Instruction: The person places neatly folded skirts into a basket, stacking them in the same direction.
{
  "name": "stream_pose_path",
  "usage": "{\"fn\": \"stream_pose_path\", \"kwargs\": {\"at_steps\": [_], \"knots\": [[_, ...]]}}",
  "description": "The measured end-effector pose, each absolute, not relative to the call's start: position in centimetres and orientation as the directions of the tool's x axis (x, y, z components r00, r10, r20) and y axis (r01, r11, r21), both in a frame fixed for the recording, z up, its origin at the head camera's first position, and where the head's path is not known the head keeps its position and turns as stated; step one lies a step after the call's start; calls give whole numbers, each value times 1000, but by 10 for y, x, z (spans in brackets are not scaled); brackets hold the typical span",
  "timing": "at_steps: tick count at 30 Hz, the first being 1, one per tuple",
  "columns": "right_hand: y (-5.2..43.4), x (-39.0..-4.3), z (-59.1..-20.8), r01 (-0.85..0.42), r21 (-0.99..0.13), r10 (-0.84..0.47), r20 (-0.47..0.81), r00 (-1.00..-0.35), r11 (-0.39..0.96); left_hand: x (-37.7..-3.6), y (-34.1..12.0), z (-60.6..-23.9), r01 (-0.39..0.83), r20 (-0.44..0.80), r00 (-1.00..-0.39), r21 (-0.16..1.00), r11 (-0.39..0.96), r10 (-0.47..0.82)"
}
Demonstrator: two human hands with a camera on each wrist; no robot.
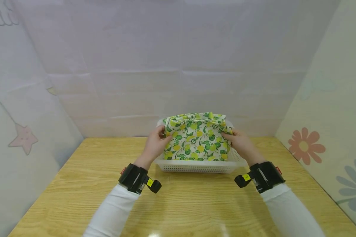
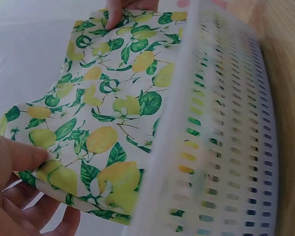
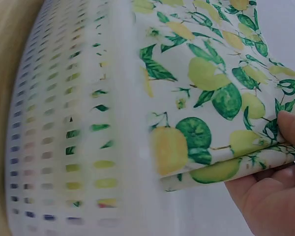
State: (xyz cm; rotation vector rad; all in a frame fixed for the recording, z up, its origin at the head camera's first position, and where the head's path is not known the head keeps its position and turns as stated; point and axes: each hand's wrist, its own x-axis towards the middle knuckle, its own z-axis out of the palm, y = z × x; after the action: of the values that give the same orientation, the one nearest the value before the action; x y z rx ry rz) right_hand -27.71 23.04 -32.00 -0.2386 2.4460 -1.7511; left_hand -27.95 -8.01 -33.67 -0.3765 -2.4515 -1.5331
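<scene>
A folded cloth printed with lemons and green leaves stands partly inside a white perforated plastic basket on the wooden table. My left hand pinches the cloth's left edge, thumb on top in the left wrist view, where the cloth hangs over the basket wall. My right hand pinches the right edge. In the right wrist view the right hand's fingers clamp the folded layers of the cloth beside the basket.
The wooden table stretches toward me in front of the basket. Pale sheets printed with a star and flowers wall in the back and both sides. Black wrist-mounted cameras sit on both white sleeves.
</scene>
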Motion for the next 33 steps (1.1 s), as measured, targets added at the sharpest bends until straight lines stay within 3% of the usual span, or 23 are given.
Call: {"fn": "stream_pose_path", "kwargs": {"at_steps": [10,17,22,26,33], "knots": [[221,-290,-342,-3,-864,-97,-53,-994,503,-296,-70,-356,208,198,-978,890,407,68],[211,-292,-350,-27,-822,-145,-68,-987,569,-295,-69,-360,122,108,-992,904,411,57],[210,-290,-356,-32,-813,-172,-84,-981,581,-294,-73,-366,132,103,-991,877,462,88],[212,-288,-361,-65,-759,-170,-62,-983,648,-290,-77,-369,231,152,-972,769,595,181],[214,-289,-367,-155,-566,-260,-109,-959,809,-284,-78,-371,418,177,-908,418,807,379]]}}
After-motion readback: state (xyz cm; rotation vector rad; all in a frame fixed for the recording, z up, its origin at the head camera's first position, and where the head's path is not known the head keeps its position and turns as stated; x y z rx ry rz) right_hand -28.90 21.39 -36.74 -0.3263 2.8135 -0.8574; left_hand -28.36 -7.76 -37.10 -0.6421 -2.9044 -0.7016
